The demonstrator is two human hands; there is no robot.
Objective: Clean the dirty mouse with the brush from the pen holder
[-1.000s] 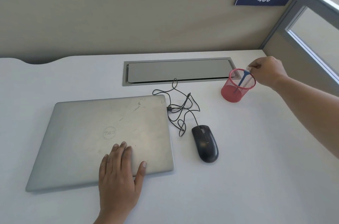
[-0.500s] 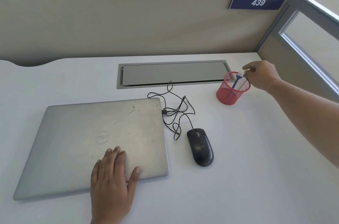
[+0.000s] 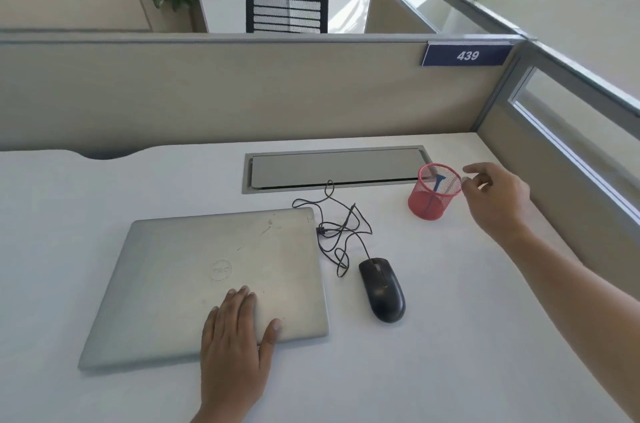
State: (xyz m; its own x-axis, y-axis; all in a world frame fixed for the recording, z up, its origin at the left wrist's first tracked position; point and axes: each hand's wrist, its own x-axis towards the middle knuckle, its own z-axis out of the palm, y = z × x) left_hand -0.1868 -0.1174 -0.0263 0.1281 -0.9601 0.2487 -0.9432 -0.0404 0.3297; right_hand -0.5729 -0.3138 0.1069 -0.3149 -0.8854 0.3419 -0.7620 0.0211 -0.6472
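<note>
One brush (image 3: 437, 184) stands near-upright in the pen holder (image 3: 427, 209), just left of the empty, loosely parted fingers (image 3: 477, 169) of the right hand (image 3: 497, 199).

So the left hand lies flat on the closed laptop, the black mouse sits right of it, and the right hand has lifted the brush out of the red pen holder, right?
No. In the head view the blue brush stands inside the red pen holder; the right hand hovers beside its rim, holding nothing. The left hand, laptop and mouse are as stated.

White "439" on blue plate (image 3: 467, 55) atop the beige partition (image 3: 242, 93)
</note>
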